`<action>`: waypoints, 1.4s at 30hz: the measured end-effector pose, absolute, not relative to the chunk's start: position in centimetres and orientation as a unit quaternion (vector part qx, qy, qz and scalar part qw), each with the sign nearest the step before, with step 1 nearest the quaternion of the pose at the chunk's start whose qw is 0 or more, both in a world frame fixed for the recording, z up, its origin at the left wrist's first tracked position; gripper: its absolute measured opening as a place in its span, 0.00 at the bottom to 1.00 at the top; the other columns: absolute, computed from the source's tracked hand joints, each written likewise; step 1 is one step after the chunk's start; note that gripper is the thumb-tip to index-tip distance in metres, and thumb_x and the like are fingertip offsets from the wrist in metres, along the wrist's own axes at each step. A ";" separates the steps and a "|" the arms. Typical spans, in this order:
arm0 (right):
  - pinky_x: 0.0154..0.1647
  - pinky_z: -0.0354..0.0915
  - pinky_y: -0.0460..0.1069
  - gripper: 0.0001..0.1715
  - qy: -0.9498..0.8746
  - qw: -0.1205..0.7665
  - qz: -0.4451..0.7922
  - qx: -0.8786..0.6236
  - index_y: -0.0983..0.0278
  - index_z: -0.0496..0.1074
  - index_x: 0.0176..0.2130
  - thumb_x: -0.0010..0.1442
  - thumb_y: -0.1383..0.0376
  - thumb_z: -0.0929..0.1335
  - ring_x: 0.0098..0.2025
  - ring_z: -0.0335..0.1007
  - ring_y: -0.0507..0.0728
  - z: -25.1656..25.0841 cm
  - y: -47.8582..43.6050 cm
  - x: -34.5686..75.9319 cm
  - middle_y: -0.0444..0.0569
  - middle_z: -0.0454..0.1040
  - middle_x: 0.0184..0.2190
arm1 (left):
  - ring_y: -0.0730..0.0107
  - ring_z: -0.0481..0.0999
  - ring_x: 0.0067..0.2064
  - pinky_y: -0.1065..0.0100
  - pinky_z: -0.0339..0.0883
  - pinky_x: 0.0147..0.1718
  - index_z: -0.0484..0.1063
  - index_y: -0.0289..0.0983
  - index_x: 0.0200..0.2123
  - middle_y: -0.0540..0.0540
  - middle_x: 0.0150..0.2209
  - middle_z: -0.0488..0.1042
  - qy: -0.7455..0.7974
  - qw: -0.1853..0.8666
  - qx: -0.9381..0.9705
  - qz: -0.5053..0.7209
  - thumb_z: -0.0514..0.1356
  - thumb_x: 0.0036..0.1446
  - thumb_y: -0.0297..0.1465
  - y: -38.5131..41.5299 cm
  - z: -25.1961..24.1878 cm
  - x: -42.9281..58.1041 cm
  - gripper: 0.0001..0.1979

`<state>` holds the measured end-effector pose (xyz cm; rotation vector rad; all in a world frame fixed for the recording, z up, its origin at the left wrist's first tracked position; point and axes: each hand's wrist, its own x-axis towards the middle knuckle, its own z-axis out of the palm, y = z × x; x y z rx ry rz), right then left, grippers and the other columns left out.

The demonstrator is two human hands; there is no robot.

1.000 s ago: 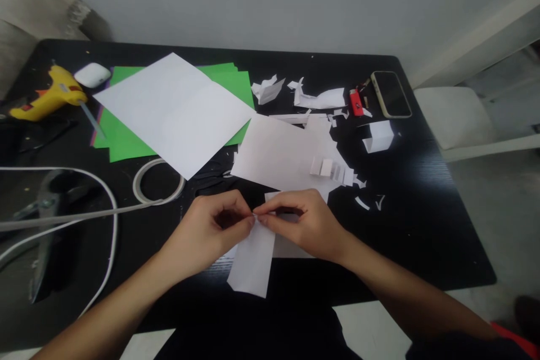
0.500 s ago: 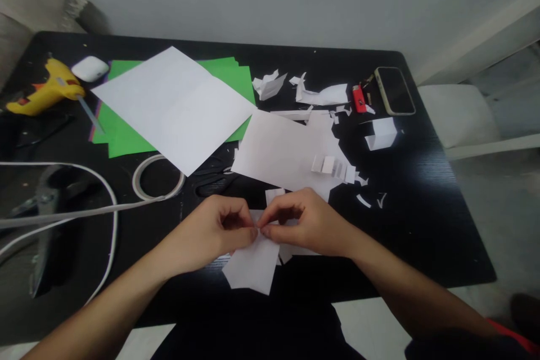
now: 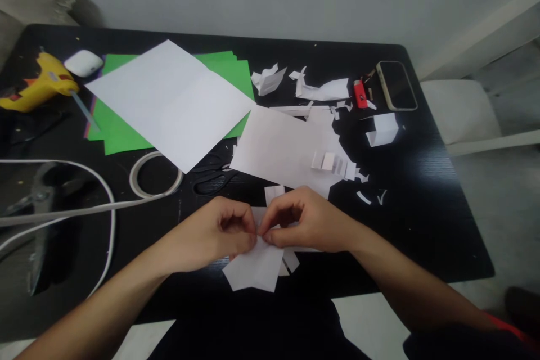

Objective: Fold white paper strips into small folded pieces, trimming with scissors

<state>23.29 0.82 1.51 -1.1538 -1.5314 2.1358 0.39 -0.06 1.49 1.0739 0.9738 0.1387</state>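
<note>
A cut piece of white paper [image 3: 255, 270] is pinched between both hands near the table's front edge. My left hand [image 3: 223, 230] grips it from the left, thumb and fingertips pressed together. From the right, my right hand [image 3: 301, 222] pinches the same paper, its fingertips almost touching the left ones. What the fingertips cover is hidden. Smaller white strips [image 3: 290, 263] show beneath the right hand. Just beyond the hands lies a large white sheet [image 3: 274, 146], with a small folded paper piece [image 3: 329, 161] on it.
At the left are a yellow glue gun [image 3: 40, 84], a white cable [image 3: 112, 225], a tape roll [image 3: 135, 174] and black-handled scissors [image 3: 213, 183]. A white sheet [image 3: 172, 101] covers green sheets [image 3: 126, 143]. A red lighter [image 3: 360, 94], phone [image 3: 396, 85] and paper scraps [image 3: 324, 90] lie toward the back right.
The pinched paper has turned slightly, its lower edge shifting right. More of the strips shows under my right hand. Both hands keep their pinch, and the whole view has shifted a little.
</note>
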 end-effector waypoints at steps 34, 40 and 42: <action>0.44 0.74 0.50 0.11 -0.540 0.177 0.705 -0.425 0.63 0.81 0.39 0.53 0.71 0.76 0.42 0.81 0.57 1.9 0.3 22.8 0.47 0.83 0.38 | 0.77 0.66 0.23 0.74 0.56 0.24 0.69 0.37 0.26 0.56 0.20 0.68 0.476 0.710 0.514 0.072 0.61 0.55 0.26 -0.4 2.1 0.8 0.06; 0.41 0.73 0.48 0.10 -0.526 0.169 0.717 -0.425 0.64 0.81 0.38 0.53 0.70 0.77 0.38 0.80 0.54 1.7 0.3 23.0 0.46 0.82 0.35 | 0.77 0.61 0.25 0.74 0.54 0.24 0.69 0.36 0.24 0.56 0.22 0.65 0.471 0.673 0.564 0.086 0.61 0.53 0.25 -0.5 2.1 0.8 0.07; 0.40 0.73 0.48 0.10 -0.527 0.165 0.720 -0.421 0.64 0.80 0.39 0.54 0.68 0.78 0.37 0.80 0.54 1.8 0.4 23.1 0.46 0.82 0.34 | 0.77 0.61 0.25 0.73 0.53 0.24 0.69 0.36 0.24 0.56 0.22 0.64 0.471 0.668 0.571 0.081 0.61 0.53 0.25 -0.5 2.1 0.8 0.07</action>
